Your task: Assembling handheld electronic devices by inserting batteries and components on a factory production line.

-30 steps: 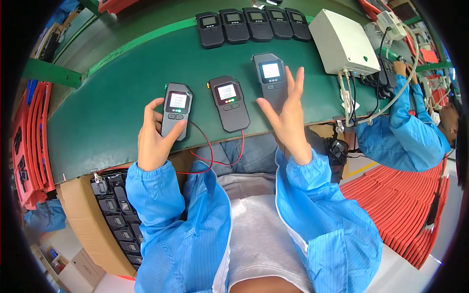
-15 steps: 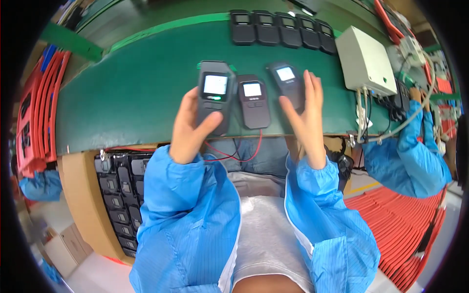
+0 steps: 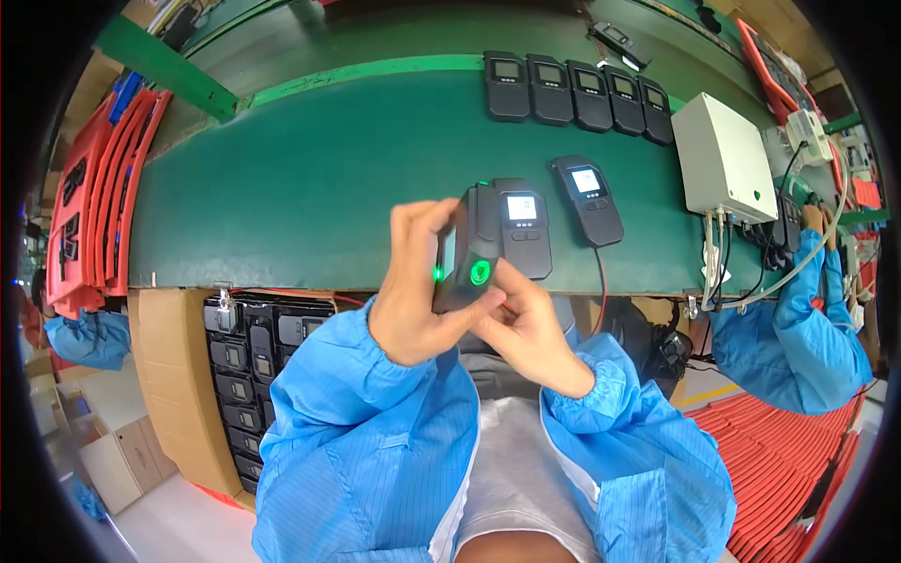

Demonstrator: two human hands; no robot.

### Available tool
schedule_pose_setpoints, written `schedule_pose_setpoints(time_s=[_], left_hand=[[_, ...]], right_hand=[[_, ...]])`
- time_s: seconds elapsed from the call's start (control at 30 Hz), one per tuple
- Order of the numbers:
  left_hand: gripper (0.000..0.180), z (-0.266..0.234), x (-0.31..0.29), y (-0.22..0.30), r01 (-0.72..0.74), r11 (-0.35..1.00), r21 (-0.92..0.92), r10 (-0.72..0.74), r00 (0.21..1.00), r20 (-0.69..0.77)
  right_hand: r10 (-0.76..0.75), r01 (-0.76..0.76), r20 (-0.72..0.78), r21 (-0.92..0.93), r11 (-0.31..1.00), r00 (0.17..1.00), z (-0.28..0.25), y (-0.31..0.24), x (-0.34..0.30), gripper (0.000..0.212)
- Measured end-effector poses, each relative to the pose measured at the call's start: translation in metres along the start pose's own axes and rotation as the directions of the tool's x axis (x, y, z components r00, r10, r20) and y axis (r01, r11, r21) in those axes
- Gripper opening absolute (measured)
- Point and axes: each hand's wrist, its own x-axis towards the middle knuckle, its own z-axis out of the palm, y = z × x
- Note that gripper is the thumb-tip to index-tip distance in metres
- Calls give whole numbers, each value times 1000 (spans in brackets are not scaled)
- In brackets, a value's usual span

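My left hand (image 3: pixel 413 291) grips a black handheld meter (image 3: pixel 481 220) above the bench's front edge. The meter is tipped onto its side, with a green-lit round button and a small green light showing. My right hand (image 3: pixel 537 338) is closed at the meter's lower end, thumb and fingers pinched together; what lies between them is hidden. Just behind the held meter, a second meter (image 3: pixel 528 253) lies face up with its screen lit. To its right rests a third lit meter (image 3: pixel 591 206), a red wire (image 3: pixel 603 291) running from its lower end over the edge.
Several dark-screened meters (image 3: pixel 549 98) stand in a row at the back of the green bench (image 3: pixel 282 188). A white box (image 3: pixel 723 155) with cables is at the right, near a co-worker's sleeve (image 3: pixel 798 310). Below left, a cardboard box (image 3: pixel 174 375) holds several meters. Red trays (image 3: pixel 89 206) stand far left.
The left hand's meter has turned from face up onto its side and come nearer my body. My right hand has left the right-hand meter and joined my left. The view has shifted slightly.
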Motion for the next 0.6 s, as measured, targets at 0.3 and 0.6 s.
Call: schedule_pose_setpoints(time_s=[0.3, 0.6], left_hand=[[82, -16, 94, 1, -187, 867, 462, 322, 918, -232], [62, -44, 282, -216, 373, 626, 685, 1, 878, -479]], right_hand=[[-278, 236, -323, -165, 958, 905, -35, -7, 29, 34], [-172, 248, -300, 239, 939, 938, -46, -25, -2, 43]])
